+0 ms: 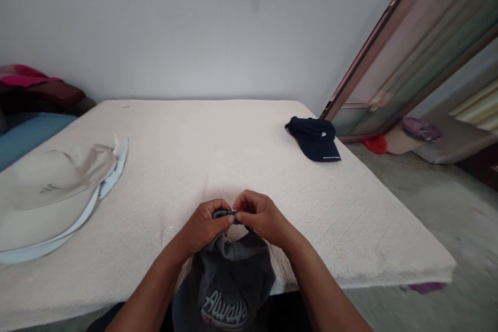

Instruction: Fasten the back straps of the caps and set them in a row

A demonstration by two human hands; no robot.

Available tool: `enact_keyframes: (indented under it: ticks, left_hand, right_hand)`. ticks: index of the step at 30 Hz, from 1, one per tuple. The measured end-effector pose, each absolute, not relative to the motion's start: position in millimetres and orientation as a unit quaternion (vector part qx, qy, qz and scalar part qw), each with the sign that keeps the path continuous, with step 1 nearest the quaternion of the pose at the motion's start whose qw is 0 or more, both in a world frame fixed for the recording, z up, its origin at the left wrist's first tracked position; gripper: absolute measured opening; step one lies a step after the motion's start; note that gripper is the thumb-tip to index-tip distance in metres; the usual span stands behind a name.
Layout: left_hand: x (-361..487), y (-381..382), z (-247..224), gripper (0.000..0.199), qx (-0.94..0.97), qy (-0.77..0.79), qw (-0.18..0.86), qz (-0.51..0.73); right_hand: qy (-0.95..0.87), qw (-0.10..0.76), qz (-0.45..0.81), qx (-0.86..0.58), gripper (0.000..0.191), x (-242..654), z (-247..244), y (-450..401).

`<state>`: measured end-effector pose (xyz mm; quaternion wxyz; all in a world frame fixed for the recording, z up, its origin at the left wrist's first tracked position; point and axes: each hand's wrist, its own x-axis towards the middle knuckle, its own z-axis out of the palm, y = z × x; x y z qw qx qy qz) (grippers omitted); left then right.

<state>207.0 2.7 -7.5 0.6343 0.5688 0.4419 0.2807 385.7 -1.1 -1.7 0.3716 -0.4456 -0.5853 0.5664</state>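
In the head view, holding a dark grey fabric cap with pale "Always" lettering [233,272] at the near edge of a white textured cover [187,150], brim toward the body and back opening toward the fingers. Pinching the narrow dark strap at the back of the cap [222,213] between thumb and fingers of the left hand [205,224]; pinching the same strap just beside, with thumb and fingertips of the right hand [265,216]. Too small to tell there whether fastened or loose. To judge by the pose, busy adjusting or fastening the strap, not yet finished. For the next move, best to steady the strap with the left and guide its end finely with the right, without twisting. Leaving untouched, well apart at the far right, a navy blue cap with a small white emblem [311,137]; likewise, at the left, a pale beige brimmed hat [35,176] above a light blue brim [39,254].
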Motion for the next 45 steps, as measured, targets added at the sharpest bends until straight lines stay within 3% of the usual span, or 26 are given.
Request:
enact_keyframes:
  ticks: [24, 30, 36, 45]
  left_hand:
    - [209.0, 3.0, -6.6, 0.014, 0.541, 0.482, 0.619, 0.303]
    - [211.5, 0.9, -8.6, 0.019, 0.551, 0.463, 0.589, 0.368]
    - [208.7, 0.0, -9.2, 0.006, 0.635, 0.474, 0.491, 0.362]
    - [206.7, 3.7, -6.5, 0.008, 0.616, 0.51, 0.5, 0.333]
  right_hand:
    - [-0.543, 0.387, 0.623, -0.409, 0.003, 384.8, -11.9, 5.3]
    - [-0.526, 0.396, 0.63, -0.413, 0.007, 383.3, -11.1, 6.7]
    - [-0.521, 0.396, 0.628, -0.421, 0.01, 379.8, -8.7, 6.6]
    - [-0.531, 0.4, 0.607, -0.435, 0.009, 373.9, -7.5, 4.6]
